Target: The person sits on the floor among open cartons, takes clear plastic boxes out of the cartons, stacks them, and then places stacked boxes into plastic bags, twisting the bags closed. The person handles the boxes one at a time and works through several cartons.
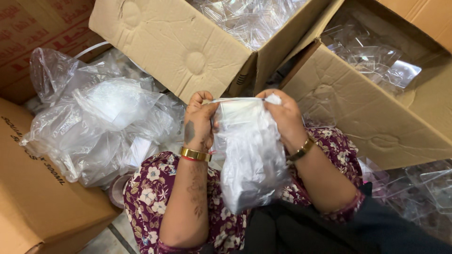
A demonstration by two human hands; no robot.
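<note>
Item: clear bag (249, 155), held at frame centre over the person's lap. It hangs down from both hands, mouth uppermost, with pale contents inside (too blurred to identify).

Left hand (200, 122): clenched on the bag's upper left edge, fingers curled over the rim; gold bangle (195, 154) at the wrist.

Right hand (282, 117): gripping the upper right edge of the same bag, fingers pinched over the rim; thin bracelet (302, 149) at the wrist.

At 12 o'clock: open carton (179, 44), filled with clear plastic trays, one flap hanging toward the hands.

At 2 o'clock: second carton (367, 113), also holding clear trays, touching the first at their near corners.

At 9 o'clock: heap of loose plastic bags (99, 122), crumpled, well left of the hands.

At 8 o'clock: third carton (37, 202), brown wall only in view.

At 4 o'clock: more clear trays (423, 188) lying low beside the right arm.

At 6 o'clock: floral dress (155, 197), maroon with pale blossoms, under both forearms.
</note>
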